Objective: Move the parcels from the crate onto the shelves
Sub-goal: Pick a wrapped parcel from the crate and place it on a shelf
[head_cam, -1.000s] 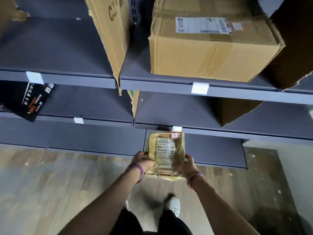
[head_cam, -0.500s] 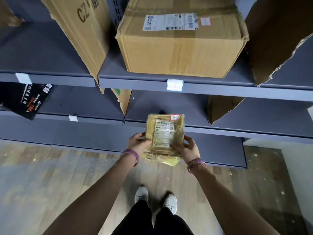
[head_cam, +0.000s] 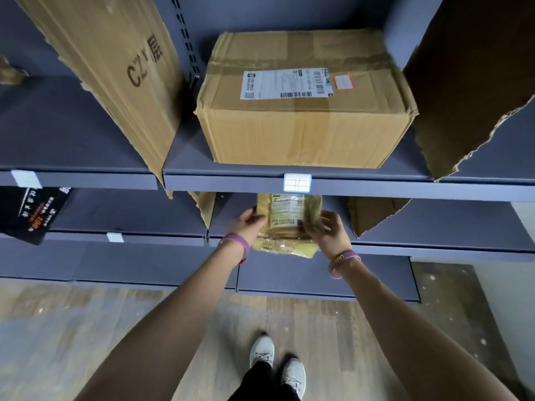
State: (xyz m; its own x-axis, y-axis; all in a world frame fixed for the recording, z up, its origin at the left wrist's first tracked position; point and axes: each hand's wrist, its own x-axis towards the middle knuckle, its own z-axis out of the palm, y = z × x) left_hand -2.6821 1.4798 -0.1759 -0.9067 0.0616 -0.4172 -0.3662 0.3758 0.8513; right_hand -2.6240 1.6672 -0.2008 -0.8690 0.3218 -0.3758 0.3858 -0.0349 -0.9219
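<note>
A person stands facing grey metal shelves, both arms stretched forward, holding a small parcel between the hands. It is a flat, yellowish packet wrapped in clear film, with a printed label on its upper face. The left hand grasps the parcel's left side with its fingers curled round the edge. The right hand grasps the right side, its fingers bent over the top face near that edge.

The parcel's far end has gone in under the front edge of the upper shelf, right below a small white tag stuck to that edge. Its near end sticks out past the front edge of the middle shelf. I cannot tell whether the parcel's underside touches the middle shelf board or hangs just above it.

On the upper shelf, directly above the parcel, sits a big cardboard box taped shut, with a shipping label on top, set close to the front edge. A tall cardboard sheet printed with "CZ" leans at the box's left, and a torn cardboard sheet stands at its right. More torn cardboard pieces stand on the middle shelf on either side of the hands. A black package lies at the far left end of the middle shelf.

Each wrist wears a purple band. Below, two pale shoes stand on a wood-patterned floor.
</note>
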